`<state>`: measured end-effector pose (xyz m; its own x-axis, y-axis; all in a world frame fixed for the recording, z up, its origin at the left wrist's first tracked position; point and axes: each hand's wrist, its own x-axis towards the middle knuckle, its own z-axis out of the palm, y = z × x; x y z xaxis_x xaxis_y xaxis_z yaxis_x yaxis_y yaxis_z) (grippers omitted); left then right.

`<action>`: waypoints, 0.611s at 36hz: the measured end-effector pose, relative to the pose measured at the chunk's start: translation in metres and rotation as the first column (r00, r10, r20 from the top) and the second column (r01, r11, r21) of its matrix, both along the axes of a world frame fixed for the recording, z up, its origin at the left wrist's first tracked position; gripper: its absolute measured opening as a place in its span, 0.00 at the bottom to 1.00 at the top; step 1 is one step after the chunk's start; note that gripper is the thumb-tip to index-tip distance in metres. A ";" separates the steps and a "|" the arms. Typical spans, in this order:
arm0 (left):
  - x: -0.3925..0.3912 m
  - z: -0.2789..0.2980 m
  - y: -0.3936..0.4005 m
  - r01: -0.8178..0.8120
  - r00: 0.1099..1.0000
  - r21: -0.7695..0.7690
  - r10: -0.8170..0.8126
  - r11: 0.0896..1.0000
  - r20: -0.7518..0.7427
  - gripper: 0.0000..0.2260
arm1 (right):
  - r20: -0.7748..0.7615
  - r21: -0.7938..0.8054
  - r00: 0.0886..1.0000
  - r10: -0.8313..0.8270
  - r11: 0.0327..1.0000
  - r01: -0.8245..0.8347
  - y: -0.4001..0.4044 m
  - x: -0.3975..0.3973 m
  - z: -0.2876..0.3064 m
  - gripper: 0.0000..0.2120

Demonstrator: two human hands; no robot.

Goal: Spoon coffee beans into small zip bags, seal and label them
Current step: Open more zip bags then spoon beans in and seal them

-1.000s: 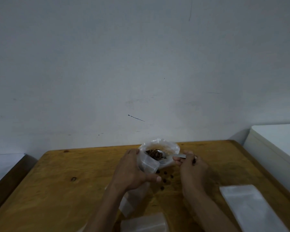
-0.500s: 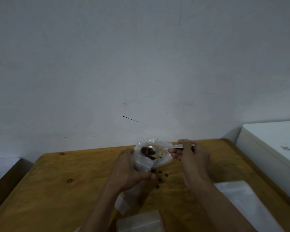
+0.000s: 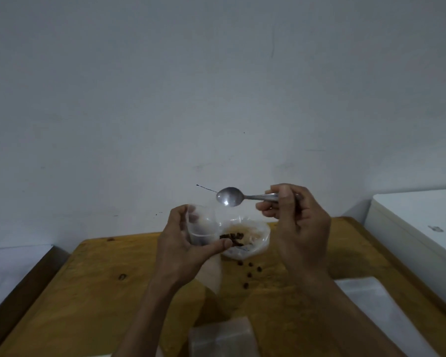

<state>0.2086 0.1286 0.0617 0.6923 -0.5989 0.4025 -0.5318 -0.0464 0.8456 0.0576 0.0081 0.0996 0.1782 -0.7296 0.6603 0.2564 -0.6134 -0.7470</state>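
My left hand (image 3: 183,243) grips a small clear zip bag (image 3: 201,225) with its mouth held open above the table. My right hand (image 3: 294,225) pinches the handle of a metal spoon (image 3: 229,196), raised above the bag; the spoon bowl looks empty. Behind the zip bag sits an open clear plastic bag of coffee beans (image 3: 252,238), with dark beans (image 3: 233,237) showing inside. The lower part of the zip bag hangs below my left palm.
Several loose beans (image 3: 250,270) lie on the wooden table (image 3: 88,292). Flat empty zip bags lie at the near edge (image 3: 222,336) and at the right (image 3: 366,300). A white box (image 3: 417,228) stands right of the table; a wall rises behind.
My right hand has lifted the spoon out of the bean bag and up above the zip bag. My left hand has raised the zip bag.
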 end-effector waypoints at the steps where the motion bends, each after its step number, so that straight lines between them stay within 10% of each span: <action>1: 0.000 0.003 0.003 -0.020 1.000 -0.028 0.020 0.999 0.016 0.41 | -0.011 0.021 1.000 -0.029 0.999 0.029 -0.005 0.000 -0.002 0.11; 14: -0.011 0.021 0.022 0.017 0.999 -0.274 -0.009 0.961 0.031 0.40 | -0.513 0.395 0.859 0.002 0.888 0.234 -0.041 0.022 -0.086 0.08; 19: -0.008 0.019 0.023 0.051 0.998 -0.275 -0.041 0.960 0.042 0.40 | -0.751 0.105 0.635 -0.180 0.917 0.384 -0.036 0.010 -0.077 0.22; 22: -0.006 0.015 0.022 0.052 0.999 -0.249 -0.049 0.967 0.018 0.40 | -0.644 -0.003 0.754 -0.129 0.986 0.166 -0.018 0.000 -0.054 0.25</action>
<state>0.2024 0.1501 0.0763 0.6582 -0.5129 0.5510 -0.5376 0.1921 0.8210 0.0578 -0.0096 0.0455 0.4329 -0.8118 0.3920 -0.3837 -0.5593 -0.7348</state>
